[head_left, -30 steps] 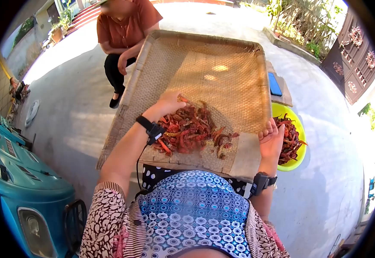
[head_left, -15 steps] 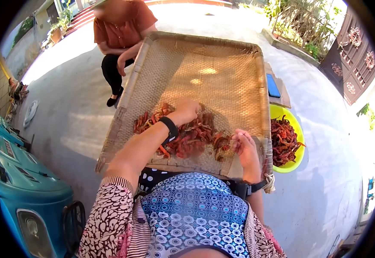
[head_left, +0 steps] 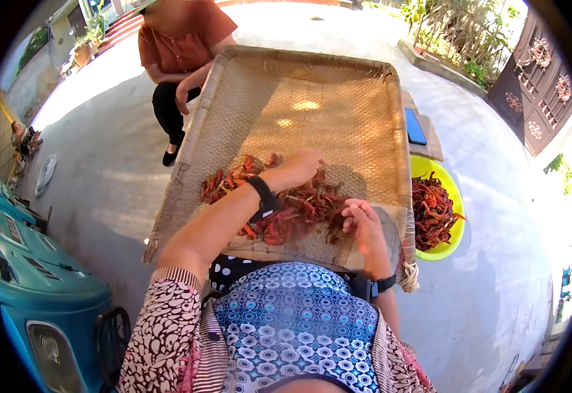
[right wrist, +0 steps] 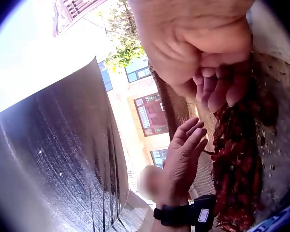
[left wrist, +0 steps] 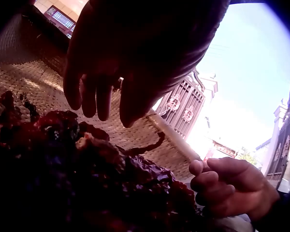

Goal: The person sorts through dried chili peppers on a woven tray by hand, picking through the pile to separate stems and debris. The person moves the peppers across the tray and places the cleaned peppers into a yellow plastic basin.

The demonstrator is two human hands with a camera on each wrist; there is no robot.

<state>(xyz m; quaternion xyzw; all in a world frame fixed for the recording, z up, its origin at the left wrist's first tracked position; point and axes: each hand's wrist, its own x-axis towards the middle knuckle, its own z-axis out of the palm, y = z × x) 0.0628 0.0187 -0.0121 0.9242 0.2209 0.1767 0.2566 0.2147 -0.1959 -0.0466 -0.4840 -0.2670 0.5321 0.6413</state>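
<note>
Dried red peppers (head_left: 292,213) lie heaped across the near part of a woven tray (head_left: 338,98). My left hand (head_left: 297,169) hovers over the far side of the heap; in the left wrist view its fingers (left wrist: 104,99) hang down, relaxed, above the peppers (left wrist: 111,164), with nothing visible in them. At the heap's right end is my right hand (head_left: 366,232), fingers curled and thumb near the index finger in the left wrist view (left wrist: 237,188). Nothing held shows there. The right wrist view has its curled fingers (right wrist: 222,89) just over the peppers (right wrist: 234,164).
A yellow-green basin (head_left: 457,229) of red peppers stands right of the tray. Behind it a blue phone-like object (head_left: 415,127) rests on cardboard (head_left: 432,141). A person in a rust shirt (head_left: 181,49) sits at the tray's far left; a teal vehicle (head_left: 50,295) stands left.
My left hand has moved right across the heap, uncovering peppers at the left. My right hand has come from the tray's right edge inward to the heap's right end.
</note>
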